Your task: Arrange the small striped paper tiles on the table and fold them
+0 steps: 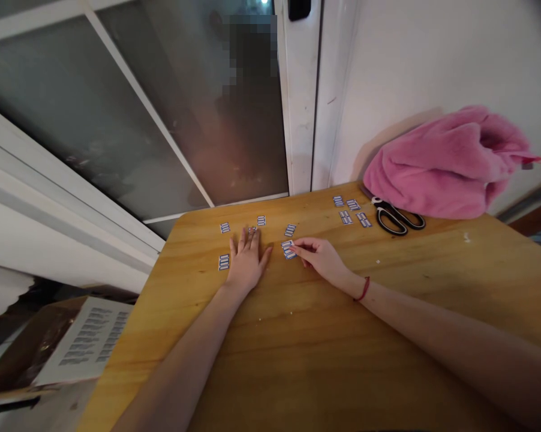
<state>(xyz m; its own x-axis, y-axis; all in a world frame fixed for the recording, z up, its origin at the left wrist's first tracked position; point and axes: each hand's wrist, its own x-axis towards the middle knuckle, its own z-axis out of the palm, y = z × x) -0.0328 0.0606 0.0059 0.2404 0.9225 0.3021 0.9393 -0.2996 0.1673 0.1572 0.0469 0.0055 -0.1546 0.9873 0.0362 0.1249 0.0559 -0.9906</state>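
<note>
My left hand [246, 261] lies flat on the wooden table [333, 354], fingers spread, its fingertips over a small blue-and-white card [252, 230] that they partly hide. Between the thumb and fingers of my right hand [318, 257] is the edge of another small card [288, 249], patterned with blue-edged white bars; whether it is lifted off the wood I cannot tell. Similar cards lie around my hands: one card [224, 262] left of my left hand, one [225, 228] farther back, one [261, 221] beyond my fingertips, and one [291, 230] just beyond the pinched card.
At the back right, several more cards [345, 217] form a loose group beside black-handled scissors [391, 219]. A pink plush cloth [441, 162] covers the scissors' far end. A framed glass door [153, 114] stands behind the table; a cardboard box [36, 348] is at lower left.
</note>
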